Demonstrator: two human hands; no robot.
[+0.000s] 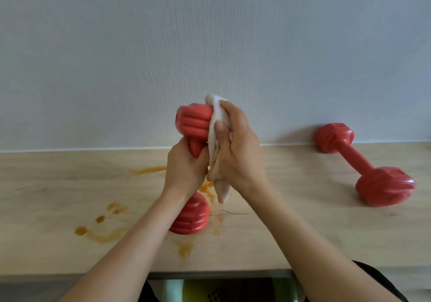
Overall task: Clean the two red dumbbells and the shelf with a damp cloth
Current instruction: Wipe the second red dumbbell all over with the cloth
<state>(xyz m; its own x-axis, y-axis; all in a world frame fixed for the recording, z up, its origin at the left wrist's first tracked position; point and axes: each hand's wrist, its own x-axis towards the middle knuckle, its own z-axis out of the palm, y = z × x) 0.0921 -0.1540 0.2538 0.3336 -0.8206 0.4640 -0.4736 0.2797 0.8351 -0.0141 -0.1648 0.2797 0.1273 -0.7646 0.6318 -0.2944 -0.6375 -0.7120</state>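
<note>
Left hand clamped on handle of upright dumbbell, lower head near shelf middle. Right hand pinching white cloth against upper head.

Risks: dumbbell tipping under rubbing; cloth dragging through orange spills, left of middle.

Count: two dumbbells, second lying toward right back edge; one cloth; several spills.

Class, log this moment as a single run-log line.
left hand: grips held dumbbell handle | right hand: presses cloth on its upper head | second dumbbell: lying on shelf | orange stains: unwiped
</note>
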